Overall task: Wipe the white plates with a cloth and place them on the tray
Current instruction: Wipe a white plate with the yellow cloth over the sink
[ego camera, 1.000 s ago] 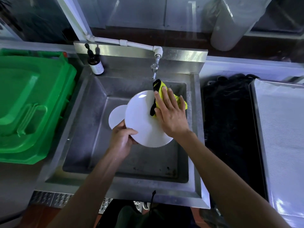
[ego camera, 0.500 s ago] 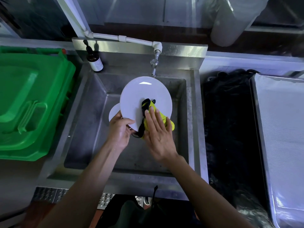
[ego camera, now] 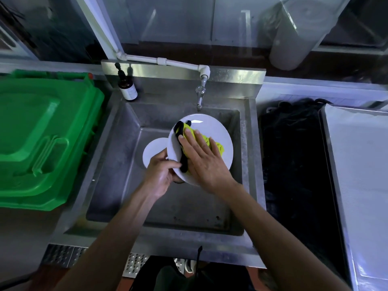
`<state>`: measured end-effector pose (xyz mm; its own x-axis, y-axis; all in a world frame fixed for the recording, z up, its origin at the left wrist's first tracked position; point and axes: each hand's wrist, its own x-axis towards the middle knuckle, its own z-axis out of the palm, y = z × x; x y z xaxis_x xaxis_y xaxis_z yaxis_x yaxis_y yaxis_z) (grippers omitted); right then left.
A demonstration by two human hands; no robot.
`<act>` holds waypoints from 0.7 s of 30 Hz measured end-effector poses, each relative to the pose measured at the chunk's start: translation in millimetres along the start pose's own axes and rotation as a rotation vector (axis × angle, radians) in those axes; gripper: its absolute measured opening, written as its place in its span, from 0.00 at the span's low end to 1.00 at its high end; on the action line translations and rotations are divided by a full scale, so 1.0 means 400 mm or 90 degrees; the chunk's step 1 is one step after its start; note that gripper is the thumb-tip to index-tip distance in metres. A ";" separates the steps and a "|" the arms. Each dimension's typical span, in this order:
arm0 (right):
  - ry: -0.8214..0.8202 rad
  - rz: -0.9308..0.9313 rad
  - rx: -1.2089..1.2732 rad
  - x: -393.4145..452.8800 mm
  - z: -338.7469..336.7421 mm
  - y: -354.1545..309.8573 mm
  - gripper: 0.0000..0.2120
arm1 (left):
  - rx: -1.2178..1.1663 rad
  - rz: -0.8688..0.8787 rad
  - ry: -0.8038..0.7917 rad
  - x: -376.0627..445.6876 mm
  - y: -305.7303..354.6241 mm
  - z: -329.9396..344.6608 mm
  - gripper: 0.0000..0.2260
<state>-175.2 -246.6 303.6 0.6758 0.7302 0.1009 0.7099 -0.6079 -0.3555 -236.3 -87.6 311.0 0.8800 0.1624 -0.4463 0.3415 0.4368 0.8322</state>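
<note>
right hand [ego camera: 201, 162] presses cloth [ego camera: 210, 142] on plate [ego camera: 218, 131] | sink [ego camera: 117, 164]: second plate [ego camera: 154, 151]

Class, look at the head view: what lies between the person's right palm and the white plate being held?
A yellow cloth with black trim lies there, pressed by the right hand flat against the white plate, in the head view.

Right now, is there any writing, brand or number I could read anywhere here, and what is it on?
None can be read.
Brown bottle at the sink's back corner: pale label, print too small and blurred to read.
Plates, cloth, green bin lid: no text visible.
</note>
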 end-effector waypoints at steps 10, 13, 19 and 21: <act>0.026 -0.114 -0.039 0.054 -0.017 -0.003 0.32 | 0.045 -0.023 -0.040 0.000 -0.009 -0.005 0.17; 0.055 -0.117 -0.036 0.067 -0.013 0.011 0.32 | 0.052 -0.020 -0.033 0.003 -0.008 -0.009 0.18; 0.080 0.001 -0.049 0.093 -0.017 0.078 0.31 | 0.019 -0.032 0.030 -0.002 -0.024 -0.001 0.20; 0.083 0.018 -0.061 0.096 -0.016 0.095 0.31 | 0.006 -0.030 0.051 -0.001 -0.028 0.008 0.21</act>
<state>-120.8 -243.7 299.9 0.7108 0.6701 0.2139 0.7023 -0.6587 -0.2701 -239.5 -95.2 302.9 0.8336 0.2118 -0.5101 0.3860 0.4371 0.8124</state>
